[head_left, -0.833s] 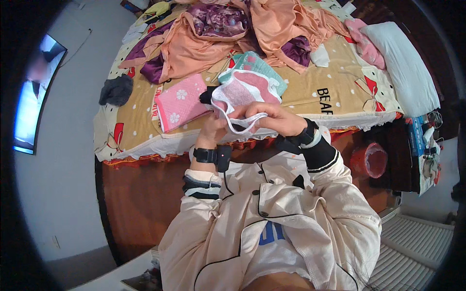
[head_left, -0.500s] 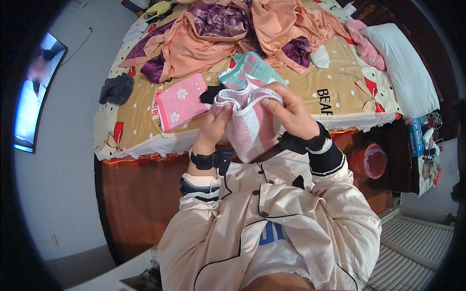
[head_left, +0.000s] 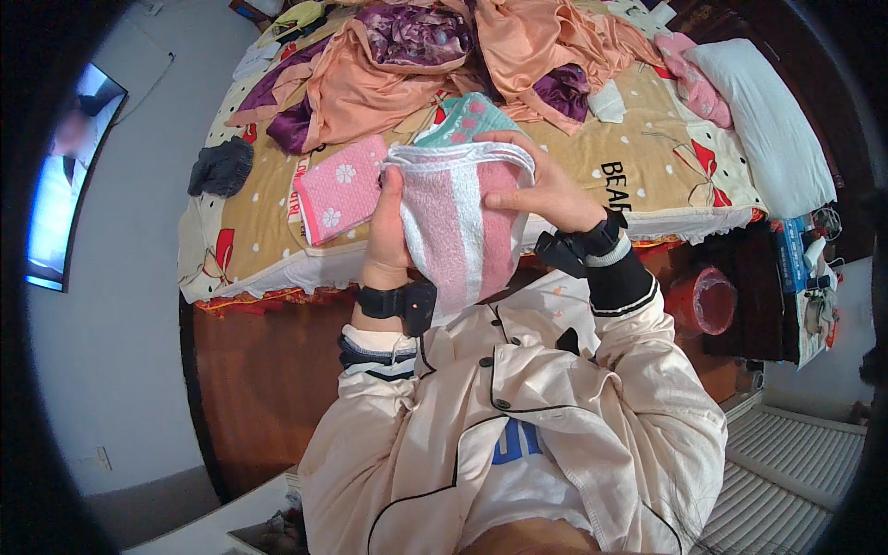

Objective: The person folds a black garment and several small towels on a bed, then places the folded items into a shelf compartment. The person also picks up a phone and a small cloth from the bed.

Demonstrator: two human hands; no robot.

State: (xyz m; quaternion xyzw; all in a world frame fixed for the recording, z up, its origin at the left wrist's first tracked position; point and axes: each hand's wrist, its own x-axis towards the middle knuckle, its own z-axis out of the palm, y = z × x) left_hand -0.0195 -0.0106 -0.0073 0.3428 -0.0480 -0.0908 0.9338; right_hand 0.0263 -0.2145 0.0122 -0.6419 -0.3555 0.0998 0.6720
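Note:
Between my hands hangs a pink and white striped towel, its top edge stretched sideways above the bed's near edge. My left hand grips its left side, the thumb lying on the front. At the upper right corner my right hand pinches it, thumb in front and fingers mostly behind. Just left of it a folded pink towel with white flowers lies on the bed. Behind the held towel a green towel with pink patterns shows in part.
Peach and purple satin bedding is heaped across the far bed. A dark grey bundle of cloth lies at the left edge, a white pillow at the right. A red bin stands beside a cluttered side table.
The striped towel, bunched at its top before, is now spread wide and flatter. My left hand has moved a little left and lower on its side. A small black item is now hidden behind it.

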